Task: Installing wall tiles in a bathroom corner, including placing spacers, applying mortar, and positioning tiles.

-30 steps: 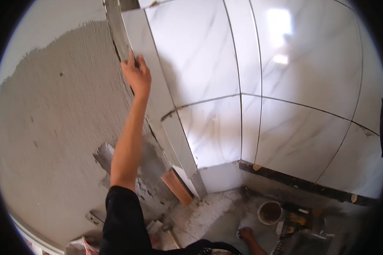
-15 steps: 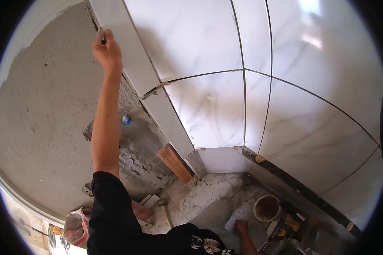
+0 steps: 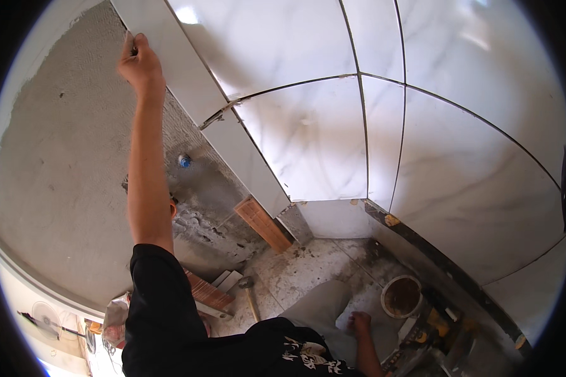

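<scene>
My left hand [image 3: 141,63] is raised high on the wall at the left edge of a narrow white tile strip [image 3: 181,75]. Its fingers are pinched together there, and whatever sits between them is too small to make out. Left of that edge lies rough grey mortar wall [image 3: 63,151], with a blue pipe plug [image 3: 184,161] standing out of it. My right hand [image 3: 360,322] hangs low by my knee, fingers curled beside something whitish [image 3: 344,320] that I cannot identify. Large white marbled tiles [image 3: 302,135] cover the wall to the right of the strip.
A reddish-brown block [image 3: 263,224] leans under the strip. On the dirty floor lie a mallet [image 3: 249,295] and stacked tile pieces [image 3: 209,295]. A bucket [image 3: 402,296] and yellow-black tools [image 3: 437,323] stand at the right; a sack [image 3: 115,317] and fan [image 3: 46,315] are at lower left.
The whole view has shifted, so the wall and floor sit higher in it. My left hand stays at the strip's edge, and my right hand remains low near my knee.
</scene>
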A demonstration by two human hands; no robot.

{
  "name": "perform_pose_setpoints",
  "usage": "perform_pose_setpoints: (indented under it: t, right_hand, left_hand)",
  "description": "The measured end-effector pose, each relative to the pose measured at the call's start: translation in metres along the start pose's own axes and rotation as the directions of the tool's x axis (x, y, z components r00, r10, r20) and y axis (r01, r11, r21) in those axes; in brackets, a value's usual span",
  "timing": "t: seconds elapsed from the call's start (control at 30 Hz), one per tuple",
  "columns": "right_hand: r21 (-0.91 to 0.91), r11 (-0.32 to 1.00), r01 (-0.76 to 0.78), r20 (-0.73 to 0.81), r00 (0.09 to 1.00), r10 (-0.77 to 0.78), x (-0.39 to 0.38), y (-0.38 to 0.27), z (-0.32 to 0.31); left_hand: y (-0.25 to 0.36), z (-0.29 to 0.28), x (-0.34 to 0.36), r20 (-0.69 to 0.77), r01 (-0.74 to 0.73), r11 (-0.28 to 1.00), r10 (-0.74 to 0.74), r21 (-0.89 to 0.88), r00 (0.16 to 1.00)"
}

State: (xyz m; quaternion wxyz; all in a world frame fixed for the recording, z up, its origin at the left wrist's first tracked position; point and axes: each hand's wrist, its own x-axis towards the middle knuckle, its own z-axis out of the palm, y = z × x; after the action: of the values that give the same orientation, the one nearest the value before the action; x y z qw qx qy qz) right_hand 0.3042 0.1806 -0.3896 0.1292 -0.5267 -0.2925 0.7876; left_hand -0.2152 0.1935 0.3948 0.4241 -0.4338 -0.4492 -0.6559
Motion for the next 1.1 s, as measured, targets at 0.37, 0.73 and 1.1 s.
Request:
perform_pose_setpoints:
  t: [0.37, 0.73, 1.1]
  right_hand:
    - [0.058, 0.996, -0.065, 0.008, 0.998, 0.064, 0.012, 0.008, -0.008]
    - [0.084, 0.993, -0.080, 0.005, 0.997, 0.080, 0.012, 0.004, -0.009]
    - [0.016, 0.993, -0.119, -0.010, 0.993, 0.119, 0.028, 0.007, -0.002]
  left_hand:
    - [0.012, 0.005, 0.002, 0.007, 0.045, 0.998, -0.045, -0.031, 0.999]
    - [0.019, 0.009, 0.002, -0.030, 0.094, 0.996, -0.095, -0.006, 0.995]
    - [0.041, 0.007, -0.009, 0.029, -0.009, 0.953, 0.000, 0.303, 1.000]
